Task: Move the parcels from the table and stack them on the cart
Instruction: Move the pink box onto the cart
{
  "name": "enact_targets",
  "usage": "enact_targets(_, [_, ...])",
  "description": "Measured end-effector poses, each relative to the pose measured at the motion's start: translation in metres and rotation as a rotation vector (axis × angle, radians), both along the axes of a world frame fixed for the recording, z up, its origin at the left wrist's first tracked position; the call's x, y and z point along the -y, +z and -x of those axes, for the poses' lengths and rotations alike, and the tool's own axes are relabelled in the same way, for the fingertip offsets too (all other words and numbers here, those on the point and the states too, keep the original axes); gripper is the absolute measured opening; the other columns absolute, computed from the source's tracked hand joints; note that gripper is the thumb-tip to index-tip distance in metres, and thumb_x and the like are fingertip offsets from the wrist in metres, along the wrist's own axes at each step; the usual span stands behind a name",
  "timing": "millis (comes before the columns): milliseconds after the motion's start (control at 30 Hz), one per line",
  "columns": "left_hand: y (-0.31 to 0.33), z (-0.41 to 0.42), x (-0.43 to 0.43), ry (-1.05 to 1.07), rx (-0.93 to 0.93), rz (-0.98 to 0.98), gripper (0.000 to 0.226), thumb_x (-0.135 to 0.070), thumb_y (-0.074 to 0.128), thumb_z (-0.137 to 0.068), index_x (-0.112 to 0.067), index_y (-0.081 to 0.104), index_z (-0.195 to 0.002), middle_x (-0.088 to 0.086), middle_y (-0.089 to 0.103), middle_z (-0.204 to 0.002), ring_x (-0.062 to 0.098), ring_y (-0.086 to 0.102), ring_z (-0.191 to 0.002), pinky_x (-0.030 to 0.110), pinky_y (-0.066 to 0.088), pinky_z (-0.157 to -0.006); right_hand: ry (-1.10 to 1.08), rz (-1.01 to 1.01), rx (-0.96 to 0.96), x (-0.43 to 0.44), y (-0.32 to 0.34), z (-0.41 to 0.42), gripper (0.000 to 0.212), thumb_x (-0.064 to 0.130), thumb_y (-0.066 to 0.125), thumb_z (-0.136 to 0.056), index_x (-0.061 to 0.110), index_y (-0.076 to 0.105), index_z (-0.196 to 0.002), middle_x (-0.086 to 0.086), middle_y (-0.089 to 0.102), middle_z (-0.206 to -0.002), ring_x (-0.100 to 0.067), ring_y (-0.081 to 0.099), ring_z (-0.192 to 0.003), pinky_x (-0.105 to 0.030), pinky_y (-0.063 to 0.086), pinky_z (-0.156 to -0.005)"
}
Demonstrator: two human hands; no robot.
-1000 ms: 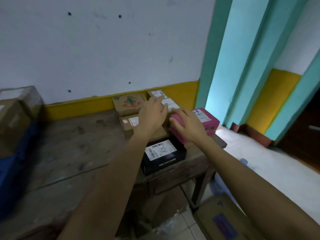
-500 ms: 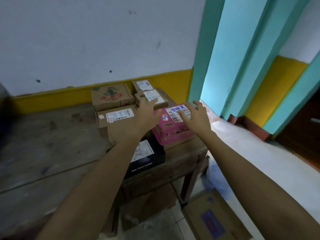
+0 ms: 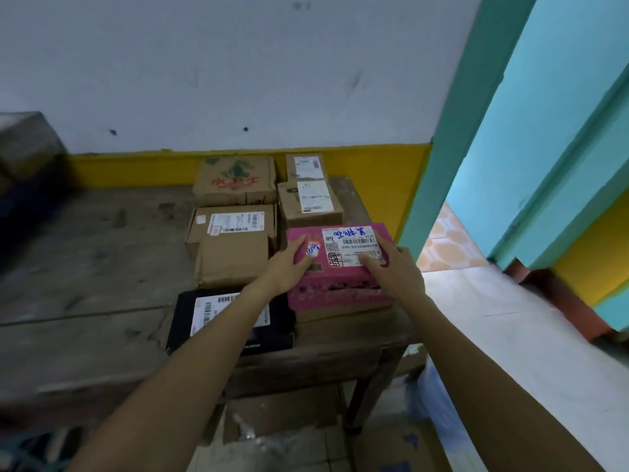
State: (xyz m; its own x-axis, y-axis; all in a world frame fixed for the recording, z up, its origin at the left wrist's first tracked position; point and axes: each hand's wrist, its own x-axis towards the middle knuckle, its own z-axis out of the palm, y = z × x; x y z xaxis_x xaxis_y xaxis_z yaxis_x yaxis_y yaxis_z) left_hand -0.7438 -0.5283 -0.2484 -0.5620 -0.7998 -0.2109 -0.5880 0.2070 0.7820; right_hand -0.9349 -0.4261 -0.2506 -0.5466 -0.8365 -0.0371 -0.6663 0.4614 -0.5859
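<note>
Head view: left hand (image 3: pixel 284 269) and right hand (image 3: pixel 396 267) both grasp pink parcel (image 3: pixel 340 289).
Wooden table (image 3: pixel 102 260) holds black parcel (image 3: pixel 183 321) at front and brown parcels (image 3: pixel 231 257) behind. The pink parcel sits at the table's right end on a flat brown box (image 3: pixel 340 315), fingers curled over both side edges.

Table (image 3: pixel 102 267), right end, against the wall (image 3: pixel 238 80): parcels in two columns. Left column, back to front: rear-left parcel (image 3: pixel 235 180), middle-left parcel (image 3: pixel 231 247), front-left parcel (image 3: pixel 211 321) at the near edge. Right column: rear-right parcel (image 3: pixel 306 166), middle-right parcel (image 3: pixel 309 202), front-right parcel (image 3: pixel 340 287), the last lying on a flat carton (image 3: pixel 340 315). Left hand (image 3: pixel 286 270) on its left side, right hand (image 3: pixel 398 270) on its right
</note>
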Motion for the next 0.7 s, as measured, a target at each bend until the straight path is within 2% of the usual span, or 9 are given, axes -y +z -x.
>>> enact_targets(267, [-0.004,0.006,-0.008,0.144,-0.243,-0.056,0.059,-0.030,0.051,-0.095,-0.023,0.024,-0.147,0.008,0.043,-0.142,0.024,0.051,-0.121,0.045,0.045,-0.101,0.049,0.097,0.000,0.003,0.010,0.015,0.066,0.053,0.053,-0.087,0.033,0.030,-0.145,-0.013,0.041,-0.137,-0.033,0.046,-0.123,-0.049,0.042,-0.101])
enact_targets(433, [0.005,-0.002,-0.003,0.207,-0.395,-0.051,0.059,-0.027,0.049,-0.096,-0.020,0.022,-0.148,0.005,0.043,-0.137,0.015,0.054,-0.109,0.027,0.050,-0.085,0.073,0.138,-0.034,0.012,0.025,0.002,0.069,0.056,0.051,-0.086,0.032,0.027,-0.146,-0.011,0.039,-0.141,-0.032,0.044,-0.126,-0.049,0.041,-0.101])
enact_targets(567, [0.015,-0.029,0.003,0.293,-0.463,-0.020,0.058,-0.024,0.051,-0.095,-0.022,0.025,-0.147,-0.004,0.046,-0.120,0.003,0.058,-0.090,0.014,0.052,-0.068,0.118,0.188,-0.082,0.026,0.040,-0.025,0.069,0.056,0.051,-0.086,0.032,0.027,-0.146,-0.011,0.039,-0.141,-0.030,0.044,-0.125,-0.044,0.043,-0.097])
enact_targets(667, [0.023,-0.066,0.006,0.364,-0.478,0.030,0.059,-0.021,0.053,-0.094,-0.022,0.026,-0.146,-0.004,0.049,-0.116,0.010,0.061,-0.092,0.016,0.052,-0.070,0.177,0.237,-0.083,0.036,0.048,-0.061,0.069,0.054,0.053,-0.086,0.031,0.029,-0.146,-0.011,0.041,-0.138,-0.028,0.045,-0.122,-0.044,0.045,-0.093])
enact_targets(700, [0.026,-0.082,0.006,0.390,-0.477,0.059,0.060,-0.021,0.055,-0.093,-0.022,0.027,-0.146,-0.005,0.048,-0.116,0.010,0.059,-0.094,0.012,0.050,-0.069,0.202,0.250,-0.072,0.040,0.051,-0.077,0.069,0.053,0.054,-0.086,0.030,0.029,-0.146,-0.011,0.040,-0.138,-0.028,0.045,-0.123,-0.044,0.046,-0.094])
